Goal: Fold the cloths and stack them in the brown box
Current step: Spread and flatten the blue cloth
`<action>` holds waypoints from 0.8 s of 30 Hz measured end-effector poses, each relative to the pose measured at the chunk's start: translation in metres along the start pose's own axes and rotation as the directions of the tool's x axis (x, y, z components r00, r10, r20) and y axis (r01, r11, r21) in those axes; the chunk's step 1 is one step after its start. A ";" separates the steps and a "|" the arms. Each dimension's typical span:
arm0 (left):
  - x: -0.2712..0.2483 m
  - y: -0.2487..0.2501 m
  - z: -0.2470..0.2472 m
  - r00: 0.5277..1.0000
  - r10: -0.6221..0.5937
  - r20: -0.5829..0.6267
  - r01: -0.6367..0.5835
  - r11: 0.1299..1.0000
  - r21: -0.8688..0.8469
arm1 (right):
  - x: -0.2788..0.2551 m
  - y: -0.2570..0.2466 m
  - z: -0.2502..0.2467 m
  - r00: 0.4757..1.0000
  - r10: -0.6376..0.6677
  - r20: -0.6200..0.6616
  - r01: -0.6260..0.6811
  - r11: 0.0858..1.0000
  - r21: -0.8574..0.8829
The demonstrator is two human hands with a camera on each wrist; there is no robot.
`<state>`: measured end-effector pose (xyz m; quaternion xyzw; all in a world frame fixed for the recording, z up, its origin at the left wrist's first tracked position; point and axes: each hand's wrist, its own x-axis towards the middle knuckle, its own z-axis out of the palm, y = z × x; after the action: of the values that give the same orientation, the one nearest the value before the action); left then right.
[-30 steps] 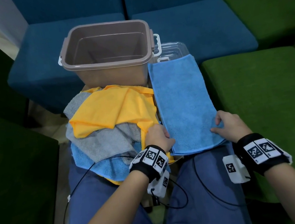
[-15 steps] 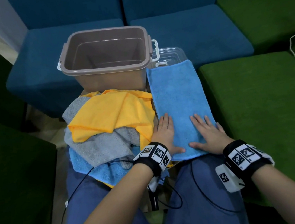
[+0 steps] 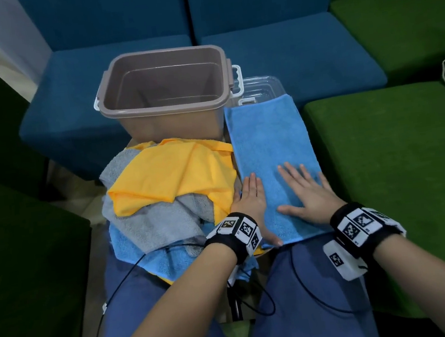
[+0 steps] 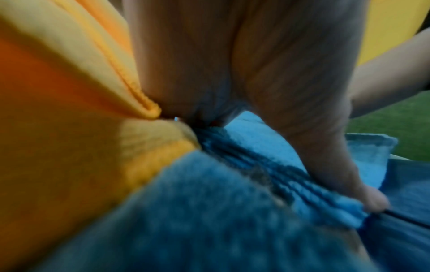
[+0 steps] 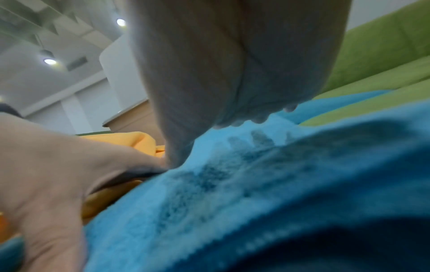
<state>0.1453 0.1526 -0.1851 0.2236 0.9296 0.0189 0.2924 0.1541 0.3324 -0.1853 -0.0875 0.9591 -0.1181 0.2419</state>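
In the head view, a folded blue cloth (image 3: 272,162) lies lengthwise just right of centre, its far end resting over a clear lid (image 3: 260,87). The left hand (image 3: 249,202) lies flat on the cloth's near left edge, fingers straight, gripping nothing. The right hand (image 3: 305,190) presses flat on the near right part, fingers spread. The brown box (image 3: 164,91) stands above centre, nothing inside it. Left of the blue cloth sits a heap: a yellow cloth (image 3: 172,174) on top, a grey cloth (image 3: 153,226) under it, another blue one (image 3: 153,256) at the bottom. Blue seats (image 3: 285,50) fill the top of the frame, green seats (image 3: 394,148) the right.

In the left wrist view, the palm (image 4: 244,64) fills the top, the thumb (image 4: 363,195) resting on the blue cloth's layered edge at lower right; yellow cloth fills the left.

In the right wrist view, the right palm (image 5: 232,64) bears flat on blue cloth (image 5: 256,184), and the left hand (image 5: 51,174) lies at the left.
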 end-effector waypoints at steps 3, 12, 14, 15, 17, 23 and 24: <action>0.000 0.011 -0.024 0.997 -0.046 -0.055 0.049 0.998 0.048 | 0.012 0.001 -0.004 0.997 0.010 0.081 -0.011 1.000 0.003; 0.047 -0.017 -0.043 0.999 -0.035 -0.002 0.035 0.997 -0.073 | 0.051 0.006 -0.035 0.992 -0.023 0.120 0.022 1.000 0.010; 0.051 -0.022 -0.035 1.000 -0.025 0.006 0.025 0.997 -0.069 | 0.056 0.022 -0.034 0.990 -0.057 0.126 0.059 0.998 -0.011; 0.052 -0.023 -0.033 1.000 -0.021 0.007 0.021 0.998 -0.064 | 0.057 0.032 -0.034 0.991 -0.067 0.117 0.069 0.997 -0.018; 0.054 -0.022 -0.033 1.000 -0.009 0.008 0.010 0.999 -0.051 | 0.059 0.049 -0.037 0.994 -0.059 0.091 0.063 0.998 -0.032; 0.057 -0.023 -0.031 1.000 0.000 -0.027 0.001 1.000 0.007 | 0.089 0.049 -0.051 0.990 -0.037 -0.136 0.023 0.994 -0.102; 0.057 -0.023 -0.031 0.999 0.000 -0.042 0.001 1.000 0.016 | 0.096 0.043 -0.052 0.991 -0.085 -0.103 0.072 0.989 -0.126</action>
<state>0.0776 0.1590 -0.1940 0.2254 0.9357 0.0160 0.2709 0.0403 0.3615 -0.1948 -0.1334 0.9720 -0.0734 0.1788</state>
